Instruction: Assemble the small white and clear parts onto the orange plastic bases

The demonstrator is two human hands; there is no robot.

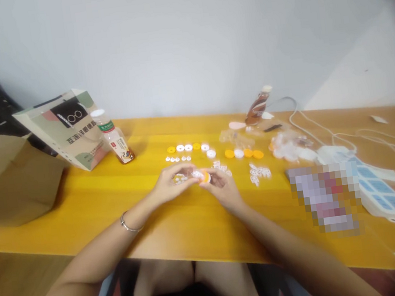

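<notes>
My left hand (175, 182) and my right hand (225, 188) meet over the middle of the table. Between their fingertips is a small orange and white round piece (204, 176); the left fingers pinch its white side, the right fingers its orange side. Behind the hands, orange and white discs (188, 147) lie in a row, with small white pieces (177, 159) in front of them. More orange and white discs (248, 153) lie to the right. Small white parts (259, 174) are heaped right of my right hand, and others (218, 165) lie just behind it, partly hidden.
On the left stand a brown paper bag (15, 177), a printed bag (72, 135) and a bottle (114, 139). A dark drink bottle (258, 107), plastic bags (288, 146), cables (320, 127), a pixelated object (324, 199) and a white power strip (381, 191) are at right.
</notes>
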